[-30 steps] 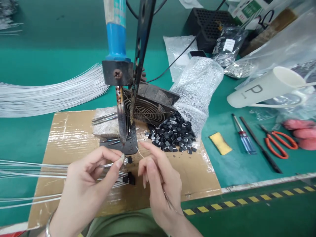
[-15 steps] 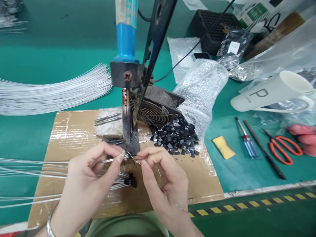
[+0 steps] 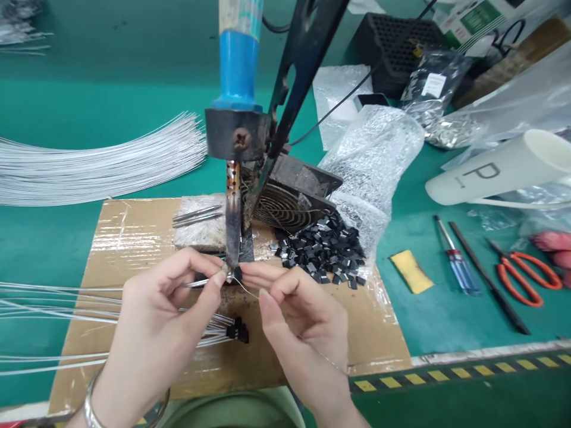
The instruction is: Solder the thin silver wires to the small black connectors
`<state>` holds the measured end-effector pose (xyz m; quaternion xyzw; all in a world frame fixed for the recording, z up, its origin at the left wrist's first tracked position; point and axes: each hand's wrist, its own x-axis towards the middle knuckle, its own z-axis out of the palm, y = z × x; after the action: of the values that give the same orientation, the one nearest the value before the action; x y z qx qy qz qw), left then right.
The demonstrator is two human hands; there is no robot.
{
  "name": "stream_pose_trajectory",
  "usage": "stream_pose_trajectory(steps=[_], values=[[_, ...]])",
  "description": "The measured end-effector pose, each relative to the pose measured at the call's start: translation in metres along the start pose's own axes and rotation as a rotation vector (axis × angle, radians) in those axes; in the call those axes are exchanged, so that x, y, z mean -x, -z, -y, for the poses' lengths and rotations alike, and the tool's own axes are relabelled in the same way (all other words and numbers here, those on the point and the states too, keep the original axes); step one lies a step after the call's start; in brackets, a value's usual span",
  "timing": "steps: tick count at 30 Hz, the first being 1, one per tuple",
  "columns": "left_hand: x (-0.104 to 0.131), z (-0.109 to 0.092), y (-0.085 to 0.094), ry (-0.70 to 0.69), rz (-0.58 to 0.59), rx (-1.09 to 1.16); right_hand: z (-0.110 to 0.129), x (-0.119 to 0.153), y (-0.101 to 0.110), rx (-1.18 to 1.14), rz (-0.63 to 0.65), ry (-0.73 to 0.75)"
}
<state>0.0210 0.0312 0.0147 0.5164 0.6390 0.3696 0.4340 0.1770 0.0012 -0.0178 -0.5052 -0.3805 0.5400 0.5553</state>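
My left hand (image 3: 167, 309) pinches white wires (image 3: 196, 284) between thumb and forefinger, their ends just under the soldering iron's tip. In my right hand (image 3: 307, 321) is a thin solder wire (image 3: 246, 289), its end at the tip, with the rest trailing across the palm. A small black connector (image 3: 238, 274) sits between the two hands' fingertips; whether the right fingers touch it I cannot tell. The soldering iron (image 3: 232, 220), with a blue handle, points straight down in a black clamp. Below the hands, wires with black connectors (image 3: 238, 330) on their ends lie on the cardboard (image 3: 357, 333).
A pile of black connectors (image 3: 323, 249) lies beside a fan (image 3: 285, 205). A bundle of white wires (image 3: 102, 169) is at the left. To the right are a yellow sponge (image 3: 412, 271), a screwdriver (image 3: 462, 267), orange-handled pliers (image 3: 524, 273) and a white mug (image 3: 491, 169).
The view has shifted slightly, moving the iron and bench rightward in the picture. The black connector now shows between the fingertips, and the wire ends and solder are closer to the iron's tip.
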Motion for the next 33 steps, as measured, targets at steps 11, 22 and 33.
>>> stream_pose_trajectory(steps=[11, 22, 33], values=[[-0.0018, 0.0004, -0.0009, -0.009, -0.027, -0.006, 0.0035, -0.0024, -0.0029, -0.05, 0.003, 0.003], [-0.0008, -0.0022, -0.0004, -0.037, -0.033, -0.022, 0.0049, -0.0023, -0.0037, -0.046, -0.021, -0.003], [0.0, -0.001, 0.0016, -0.037, -0.035, -0.001, 0.0045, -0.0028, -0.0043, -0.054, -0.019, 0.017]])
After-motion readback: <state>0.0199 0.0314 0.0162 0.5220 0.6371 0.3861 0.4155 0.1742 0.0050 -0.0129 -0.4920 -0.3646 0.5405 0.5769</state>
